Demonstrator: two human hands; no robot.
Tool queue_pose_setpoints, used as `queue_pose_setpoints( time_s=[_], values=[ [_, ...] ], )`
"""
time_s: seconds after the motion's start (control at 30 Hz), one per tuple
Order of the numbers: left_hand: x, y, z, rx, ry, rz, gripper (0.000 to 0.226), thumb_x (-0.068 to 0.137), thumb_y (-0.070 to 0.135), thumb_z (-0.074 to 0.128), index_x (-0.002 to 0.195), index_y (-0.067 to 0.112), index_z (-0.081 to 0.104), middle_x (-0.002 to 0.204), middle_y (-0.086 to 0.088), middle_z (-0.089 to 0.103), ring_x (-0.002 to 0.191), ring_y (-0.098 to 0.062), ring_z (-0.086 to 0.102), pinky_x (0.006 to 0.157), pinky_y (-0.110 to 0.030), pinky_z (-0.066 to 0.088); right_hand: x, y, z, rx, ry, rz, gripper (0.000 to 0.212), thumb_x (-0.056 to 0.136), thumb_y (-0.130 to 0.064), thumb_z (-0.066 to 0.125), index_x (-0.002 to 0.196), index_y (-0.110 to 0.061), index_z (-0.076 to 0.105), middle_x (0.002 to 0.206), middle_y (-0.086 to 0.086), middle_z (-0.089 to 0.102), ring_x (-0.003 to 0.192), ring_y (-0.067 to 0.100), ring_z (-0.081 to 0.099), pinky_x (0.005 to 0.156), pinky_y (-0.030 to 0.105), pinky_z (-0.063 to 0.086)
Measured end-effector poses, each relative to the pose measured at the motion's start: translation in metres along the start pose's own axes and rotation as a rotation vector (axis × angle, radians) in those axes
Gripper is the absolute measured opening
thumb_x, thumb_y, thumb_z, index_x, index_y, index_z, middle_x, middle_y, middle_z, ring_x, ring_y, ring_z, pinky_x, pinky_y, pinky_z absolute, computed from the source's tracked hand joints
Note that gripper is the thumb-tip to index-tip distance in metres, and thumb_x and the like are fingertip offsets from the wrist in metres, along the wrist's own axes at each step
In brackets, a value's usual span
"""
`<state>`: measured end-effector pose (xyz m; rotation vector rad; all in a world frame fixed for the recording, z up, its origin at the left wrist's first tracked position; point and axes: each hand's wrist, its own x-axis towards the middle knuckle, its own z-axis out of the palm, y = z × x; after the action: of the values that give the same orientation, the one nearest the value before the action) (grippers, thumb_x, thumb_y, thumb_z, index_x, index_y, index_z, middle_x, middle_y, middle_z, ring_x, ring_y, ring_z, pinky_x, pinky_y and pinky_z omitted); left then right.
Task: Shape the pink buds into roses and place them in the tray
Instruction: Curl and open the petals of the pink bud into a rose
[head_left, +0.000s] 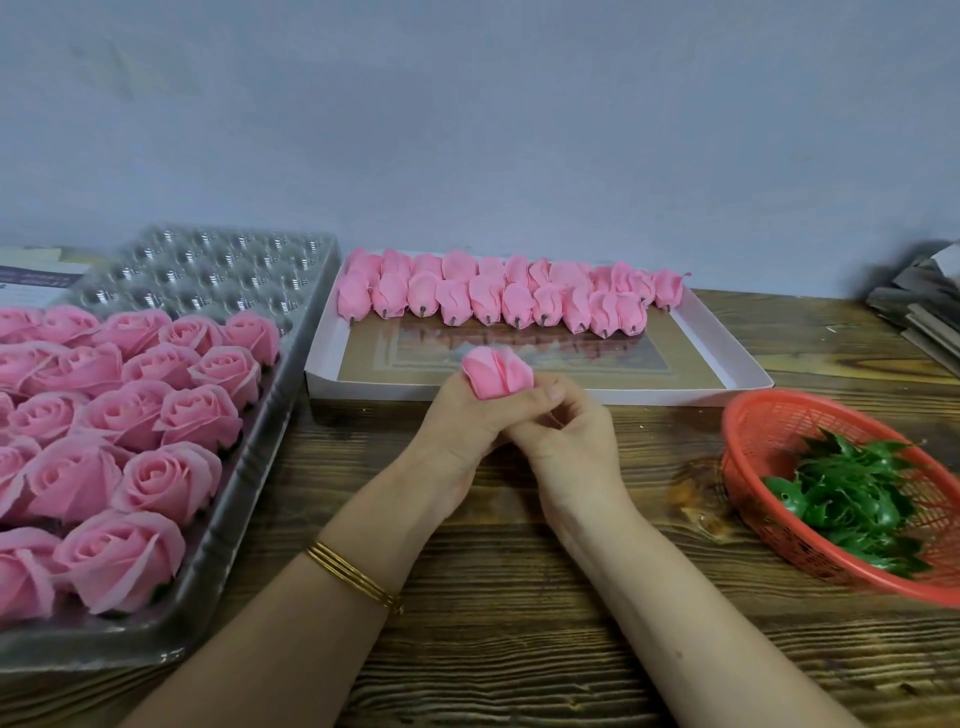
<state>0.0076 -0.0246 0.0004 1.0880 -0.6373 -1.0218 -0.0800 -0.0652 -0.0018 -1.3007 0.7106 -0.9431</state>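
Counter: a dark, grainy wooden counter (519, 649) runs across the view, and two bare forearms reach over it from the near edge.
Bangles: thin gold bangles (358, 577) circle the left wrist.
Left hand: the left hand (457, 421) is raised just above the counter, its fingers curled around the lower part of a pink bud (496, 374), with the thumb against the bud's left side.
Right hand: the right hand (561, 426) is pressed against the left, its fingers curled in, with fingertips gripping the bud's lower right side.
Held bud: it points upward between both hands, with its petals closed and overlapping, in front of the near wall of the white box.
Tray: to the left, a silvery plastic tray (249, 467) with moulded cups holds rows of opened pink roses (130, 415); the cups at its far end are unfilled.
Basket: to the right, a red mesh basket (753, 415) is tilted and holds a heap of green leaf pieces (857, 499).
Box: beyond the hands, a shallow white box (737, 358) carries two rows of closed pink buds (493, 296) lying along its far side.
Far right: a stack of grey card sheets (919, 306) sits at the counter's edge.
Wall: a plain bluish-grey wall (467, 130) stands behind everything.
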Motion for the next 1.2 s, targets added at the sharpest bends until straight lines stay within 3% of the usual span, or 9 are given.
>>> queue_pose_setpoints(
  time_s=[0.1, 0.3, 0.4, 0.5, 0.6, 0.77, 0.9, 1.0, 1.2],
  values=[
    [0.0, -0.001, -0.001, 0.008, 0.034, -0.008, 0.011, 0.077, 0.002, 0.075, 0.086, 0.005, 0.07, 0.08, -0.012, 0.07, 0.079, -0.02, 0.07, 0.081, -0.033, 0.056, -0.004, 0.002, 0.0, -0.006, -0.023, -0.03, 0.028, 0.074, 0.011, 0.073, 0.092, -0.01, 0.067, 0.081, 0.003, 0.072, 0.079, 0.012, 0.067, 0.071, 0.023, 0.054],
    [0.0, -0.004, 0.003, 0.015, 0.095, -0.003, 0.023, 0.08, -0.002, 0.072, 0.1, -0.009, 0.066, 0.083, -0.017, 0.068, 0.077, -0.022, 0.068, 0.076, -0.031, 0.057, -0.006, 0.005, 0.001, -0.03, -0.019, -0.073, 0.03, 0.074, 0.017, 0.068, 0.088, -0.008, 0.06, 0.075, 0.003, 0.066, 0.071, 0.009, 0.063, 0.066, 0.019, 0.052],
    [0.0, -0.005, 0.004, 0.032, 0.114, 0.01, 0.009, 0.08, -0.002, 0.072, 0.086, 0.002, 0.068, 0.073, -0.011, 0.066, 0.069, -0.018, 0.066, 0.068, -0.027, 0.056, -0.007, 0.007, 0.0, -0.043, -0.044, -0.13, 0.029, 0.073, 0.019, 0.068, 0.088, -0.006, 0.062, 0.074, -0.001, 0.066, 0.071, 0.006, 0.063, 0.067, 0.018, 0.052],
    [0.0, -0.006, 0.005, 0.027, 0.106, 0.014, 0.007, 0.082, 0.0, 0.071, 0.081, 0.006, 0.068, 0.071, -0.01, 0.067, 0.067, -0.018, 0.065, 0.068, -0.027, 0.056, -0.007, 0.007, -0.001, -0.023, -0.064, -0.149, 0.028, 0.074, 0.02, 0.067, 0.094, 0.002, 0.062, 0.078, 0.0, 0.068, 0.072, 0.002, 0.065, 0.067, 0.015, 0.051],
    [0.001, -0.005, 0.005, -0.001, 0.091, 0.024, 0.014, 0.087, 0.001, 0.068, 0.076, 0.01, 0.07, 0.067, -0.006, 0.07, 0.06, -0.013, 0.066, 0.058, -0.022, 0.055, -0.008, 0.007, -0.001, -0.006, -0.077, -0.129, 0.028, 0.074, 0.02, 0.068, 0.097, 0.005, 0.06, 0.081, 0.004, 0.067, 0.071, 0.001, 0.064, 0.065, 0.013, 0.051],
    [0.002, -0.004, 0.006, -0.068, 0.144, -0.004, 0.013, 0.09, 0.004, 0.064, 0.077, 0.007, 0.063, 0.057, 0.001, 0.064, 0.048, -0.006, 0.059, 0.046, -0.018, 0.048, -0.006, 0.009, 0.002, -0.044, -0.067, -0.104, 0.034, 0.074, 0.016, 0.071, 0.101, -0.002, 0.061, 0.094, 0.015, 0.064, 0.081, 0.015, 0.06, 0.071, 0.017, 0.053],
    [0.004, -0.005, 0.007, -0.105, 0.179, -0.027, 0.002, 0.088, 0.005, 0.065, 0.088, 0.004, 0.063, 0.066, -0.005, 0.059, 0.055, -0.01, 0.053, 0.048, -0.02, 0.048, -0.005, 0.012, 0.003, -0.141, -0.028, -0.145, 0.039, 0.071, 0.013, 0.075, 0.094, -0.014, 0.059, 0.085, 0.0, 0.063, 0.071, 0.002, 0.057, 0.069, 0.019, 0.051],
    [0.004, -0.007, 0.008, -0.109, 0.192, -0.03, 0.01, 0.087, 0.006, 0.065, 0.096, 0.003, 0.062, 0.073, -0.009, 0.058, 0.06, -0.013, 0.054, 0.052, -0.022, 0.049, -0.004, 0.014, 0.002, -0.219, 0.021, -0.172, 0.041, 0.068, 0.007, 0.078, 0.091, -0.02, 0.059, 0.082, -0.005, 0.063, 0.068, 0.001, 0.058, 0.069, 0.022, 0.051],
    [0.004, -0.006, 0.006, -0.066, 0.158, -0.007, 0.008, 0.089, 0.002, 0.063, 0.082, 0.006, 0.062, 0.064, -0.005, 0.058, 0.057, -0.012, 0.058, 0.052, -0.022, 0.051, -0.003, 0.016, 0.001, -0.316, 0.05, -0.193, 0.033, 0.067, -0.003, 0.079, 0.085, -0.022, 0.06, 0.071, -0.008, 0.064, 0.065, 0.003, 0.06, 0.065, 0.025, 0.051]
  ],
)
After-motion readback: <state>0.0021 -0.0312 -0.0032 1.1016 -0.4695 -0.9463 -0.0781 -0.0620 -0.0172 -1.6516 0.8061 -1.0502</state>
